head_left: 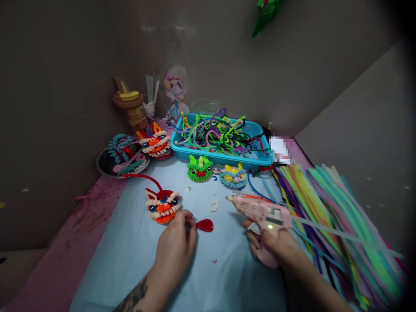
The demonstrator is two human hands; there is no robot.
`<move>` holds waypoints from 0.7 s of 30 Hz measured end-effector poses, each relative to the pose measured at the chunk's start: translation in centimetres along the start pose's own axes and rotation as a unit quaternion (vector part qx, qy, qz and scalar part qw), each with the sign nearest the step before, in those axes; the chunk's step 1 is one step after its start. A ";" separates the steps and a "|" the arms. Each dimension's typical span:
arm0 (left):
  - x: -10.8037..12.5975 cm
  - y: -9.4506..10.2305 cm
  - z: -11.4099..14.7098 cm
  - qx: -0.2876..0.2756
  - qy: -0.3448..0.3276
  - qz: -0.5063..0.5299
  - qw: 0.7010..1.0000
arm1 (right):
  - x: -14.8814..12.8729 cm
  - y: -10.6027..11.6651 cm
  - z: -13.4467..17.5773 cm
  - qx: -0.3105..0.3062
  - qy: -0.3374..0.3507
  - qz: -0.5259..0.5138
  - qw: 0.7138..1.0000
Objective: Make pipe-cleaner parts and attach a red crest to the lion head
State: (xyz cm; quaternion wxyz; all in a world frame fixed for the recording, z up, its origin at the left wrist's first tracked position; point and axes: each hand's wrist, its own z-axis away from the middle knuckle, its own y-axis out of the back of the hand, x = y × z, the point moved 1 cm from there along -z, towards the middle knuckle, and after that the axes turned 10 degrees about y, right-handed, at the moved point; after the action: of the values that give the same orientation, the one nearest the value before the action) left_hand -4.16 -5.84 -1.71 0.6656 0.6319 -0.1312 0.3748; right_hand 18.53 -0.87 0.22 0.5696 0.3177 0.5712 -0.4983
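From where I stand, the left hand (177, 237) has its grip pinched on the narrow end of a red teardrop piece (206, 225), low over a pale blue sheet (227, 277). The right hand's (274, 245) grip is wrapped round a pink glue gun (251, 206), nozzle pointing left. Just beyond the left hand sits a red-and-cream lion head (163, 206); farther off, a green head (199, 170) stands before a blue tray (221, 157). Fuzzy stems (338, 208) spread at right.
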 end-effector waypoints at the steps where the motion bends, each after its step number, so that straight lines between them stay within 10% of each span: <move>1: 0.0 -0.1 -0.1 0.002 0.002 0.004 1.000 | 0.2 -0.1 0.1 -0.002 -0.012 -0.055 0.998; 8: -0.7 0.5 1.0 0.046 0.007 0.074 0.996 | -1.3 -1.2 -0.1 -0.009 -0.046 -0.195 0.980; 11: -0.4 0.9 3.3 0.083 -0.025 0.116 0.989 | -1.7 -1.9 0.3 -0.022 0.001 -0.152 0.988; 17: 1.2 -0.8 8.1 -0.060 -0.126 0.235 0.962 | -0.3 -5.7 2.9 -0.111 0.050 0.057 0.991; 21: 0.8 -0.8 9.5 -0.002 -0.107 0.259 0.960 | -1.2 -10.3 4.3 -0.180 0.100 0.150 0.967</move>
State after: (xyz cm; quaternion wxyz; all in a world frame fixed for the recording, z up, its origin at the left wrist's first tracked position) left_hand -0.26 -14.44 -0.24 0.5289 0.6115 -0.3616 0.4644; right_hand 10.61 -7.75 4.10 0.6259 0.3397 0.6514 -0.2620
